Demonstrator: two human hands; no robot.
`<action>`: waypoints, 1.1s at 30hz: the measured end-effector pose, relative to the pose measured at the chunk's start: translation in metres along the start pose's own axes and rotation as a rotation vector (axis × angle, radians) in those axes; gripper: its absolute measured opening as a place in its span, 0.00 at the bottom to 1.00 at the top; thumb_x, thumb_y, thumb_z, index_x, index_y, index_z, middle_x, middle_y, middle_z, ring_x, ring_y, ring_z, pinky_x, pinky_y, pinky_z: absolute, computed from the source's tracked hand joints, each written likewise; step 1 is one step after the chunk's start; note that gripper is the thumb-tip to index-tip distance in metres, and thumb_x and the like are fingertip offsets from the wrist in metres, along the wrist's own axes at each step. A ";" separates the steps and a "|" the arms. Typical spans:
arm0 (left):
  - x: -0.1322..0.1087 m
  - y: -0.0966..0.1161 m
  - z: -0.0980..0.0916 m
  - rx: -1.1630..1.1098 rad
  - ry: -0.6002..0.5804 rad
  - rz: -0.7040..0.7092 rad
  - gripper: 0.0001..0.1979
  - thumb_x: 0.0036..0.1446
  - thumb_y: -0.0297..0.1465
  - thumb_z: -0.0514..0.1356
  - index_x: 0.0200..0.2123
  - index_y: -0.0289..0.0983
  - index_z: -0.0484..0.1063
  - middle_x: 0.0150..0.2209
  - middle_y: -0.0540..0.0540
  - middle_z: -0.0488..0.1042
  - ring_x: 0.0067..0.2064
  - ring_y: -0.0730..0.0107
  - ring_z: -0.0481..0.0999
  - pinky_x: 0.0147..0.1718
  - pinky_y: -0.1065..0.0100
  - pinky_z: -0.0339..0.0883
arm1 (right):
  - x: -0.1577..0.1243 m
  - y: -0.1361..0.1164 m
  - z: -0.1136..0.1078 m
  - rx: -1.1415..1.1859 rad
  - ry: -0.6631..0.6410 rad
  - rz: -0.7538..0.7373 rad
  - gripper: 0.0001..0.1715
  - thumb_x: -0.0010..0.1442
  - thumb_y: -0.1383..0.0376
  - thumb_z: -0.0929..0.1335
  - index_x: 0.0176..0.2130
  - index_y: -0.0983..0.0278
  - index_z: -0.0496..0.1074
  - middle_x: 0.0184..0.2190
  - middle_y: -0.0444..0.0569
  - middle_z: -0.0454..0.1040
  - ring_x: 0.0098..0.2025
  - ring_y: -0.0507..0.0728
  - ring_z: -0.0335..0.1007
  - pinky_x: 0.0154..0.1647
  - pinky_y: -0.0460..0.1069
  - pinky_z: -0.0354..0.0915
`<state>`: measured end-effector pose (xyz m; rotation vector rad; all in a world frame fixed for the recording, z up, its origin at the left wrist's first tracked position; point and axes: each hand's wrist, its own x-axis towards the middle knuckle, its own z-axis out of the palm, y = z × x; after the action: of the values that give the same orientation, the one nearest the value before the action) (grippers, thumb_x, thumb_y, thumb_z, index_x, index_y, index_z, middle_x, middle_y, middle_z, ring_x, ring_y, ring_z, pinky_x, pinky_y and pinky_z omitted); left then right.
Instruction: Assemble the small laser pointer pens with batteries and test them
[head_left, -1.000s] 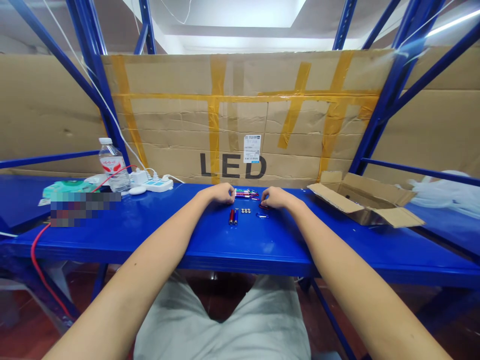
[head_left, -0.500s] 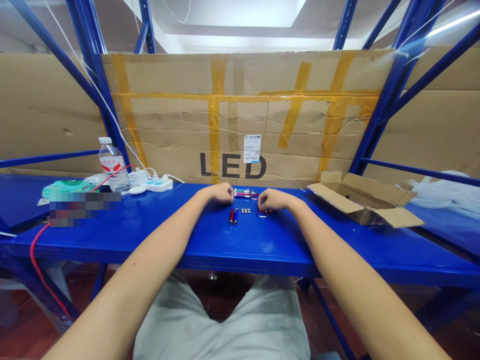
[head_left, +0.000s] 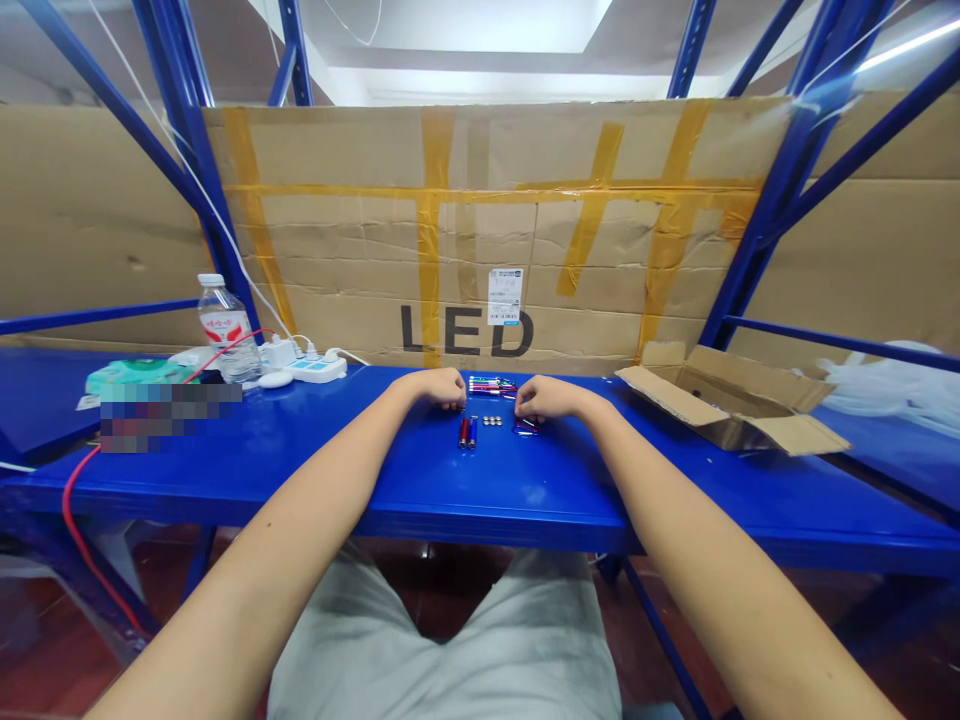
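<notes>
My left hand (head_left: 445, 388) rests on the blue table (head_left: 540, 495) in a loose fist, with nothing showing in it. Beside it lies a bundle of thin shiny metallic tubes (head_left: 492, 386) in several colours. Fingers curled down, my right hand (head_left: 543, 398) rests at the other end of that bundle, and no object shows in its grip. Just below its fingertips lie small dark red and blue parts (head_left: 526, 427), too small to make out. Between my hands are several small round silver pieces (head_left: 492, 421). A red tube (head_left: 463, 433) and a blue tube (head_left: 472, 433) lie side by side.
An open cardboard box (head_left: 739, 395) stands at the right. A water bottle (head_left: 225, 330), a white power strip (head_left: 319, 368) and a green packet (head_left: 135, 377) are at the left. A red cable (head_left: 69, 505) hangs over the front edge. Large cardboard (head_left: 360, 260) walls the back.
</notes>
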<state>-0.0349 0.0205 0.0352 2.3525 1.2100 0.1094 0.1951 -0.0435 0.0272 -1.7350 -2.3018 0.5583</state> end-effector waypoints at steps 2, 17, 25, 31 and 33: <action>-0.001 0.000 -0.001 -0.009 -0.037 0.015 0.06 0.37 0.28 0.58 0.22 0.36 0.73 0.25 0.47 0.74 0.26 0.70 0.69 0.24 0.70 0.57 | 0.001 0.001 0.000 -0.016 0.046 0.012 0.06 0.52 0.67 0.67 0.31 0.66 0.75 0.21 0.44 0.71 0.23 0.51 0.66 0.25 0.45 0.59; -0.004 0.004 -0.002 -0.090 -0.104 0.028 0.07 0.35 0.33 0.65 0.22 0.37 0.76 0.21 0.48 0.71 0.25 0.72 0.64 0.23 0.71 0.55 | 0.001 0.000 0.000 -0.061 0.071 0.064 0.07 0.53 0.65 0.68 0.28 0.66 0.73 0.21 0.45 0.72 0.23 0.51 0.66 0.24 0.45 0.57; -0.005 0.005 -0.002 -0.076 -0.104 0.026 0.07 0.37 0.34 0.64 0.22 0.37 0.75 0.22 0.48 0.71 0.24 0.73 0.64 0.22 0.71 0.55 | 0.002 0.001 0.001 -0.040 0.056 0.073 0.08 0.54 0.64 0.68 0.30 0.66 0.74 0.23 0.47 0.73 0.23 0.51 0.66 0.25 0.45 0.58; 0.000 0.001 0.000 -0.070 -0.055 0.034 0.06 0.41 0.33 0.63 0.24 0.36 0.74 0.25 0.48 0.74 0.26 0.72 0.67 0.25 0.70 0.58 | 0.002 0.001 -0.001 -0.077 0.112 0.058 0.08 0.55 0.64 0.67 0.31 0.66 0.76 0.24 0.47 0.75 0.26 0.52 0.68 0.27 0.45 0.59; 0.006 -0.001 0.003 -0.036 0.095 0.101 0.06 0.45 0.31 0.61 0.27 0.36 0.75 0.28 0.46 0.76 0.30 0.70 0.70 0.30 0.69 0.61 | 0.004 0.001 -0.001 -0.114 0.192 0.046 0.09 0.56 0.66 0.67 0.33 0.66 0.77 0.30 0.49 0.78 0.31 0.54 0.71 0.31 0.45 0.60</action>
<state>-0.0315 0.0249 0.0311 2.4011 1.1229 0.2775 0.1954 -0.0390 0.0271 -1.8090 -2.2037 0.2592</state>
